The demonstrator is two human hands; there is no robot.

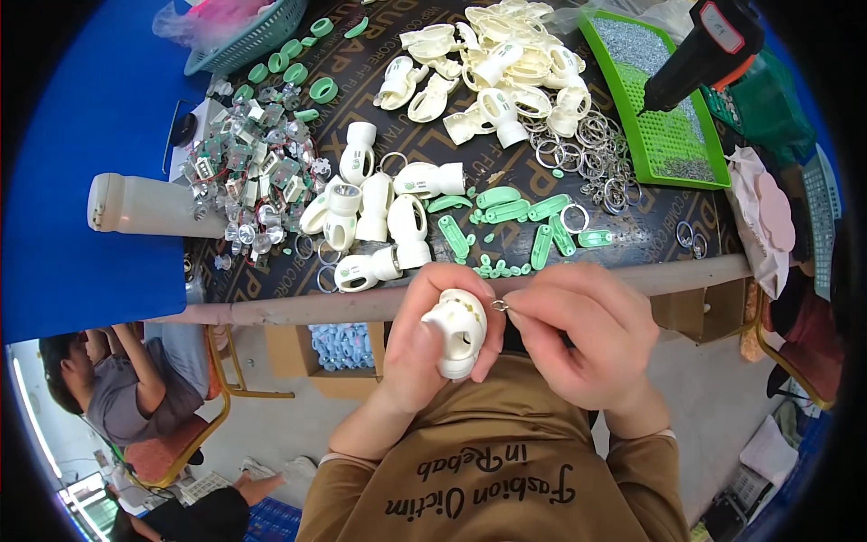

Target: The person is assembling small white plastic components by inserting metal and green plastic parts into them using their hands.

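My left hand (pixel 411 348) is wrapped round a cream plastic flashlight casing (pixel 461 316), with its oval handle opening facing up. Between the thumb and forefinger of my right hand (pixel 591 334) is a small metal ring (pixel 499 305), close beside the casing's right side. Whether the ring touches the casing I cannot tell. Just beyond my hands, small green oval buttons (pixel 502 270) and longer green plastic strips (pixel 542 246) lie on the table. Several assembled cream mini flashlights (pixel 370 269), some with key rings, rest to the left of them.
Cream casing halves (pixel 506 54) are heaped at the back, beside loose key rings (pixel 578 154). A green tray (pixel 632 117) of small metal parts holds an electric screwdriver (pixel 700 59) at right. Circuit boards with reflectors (pixel 253 172) pile up at left, near green rings (pixel 323 89) and a basket (pixel 244 41).
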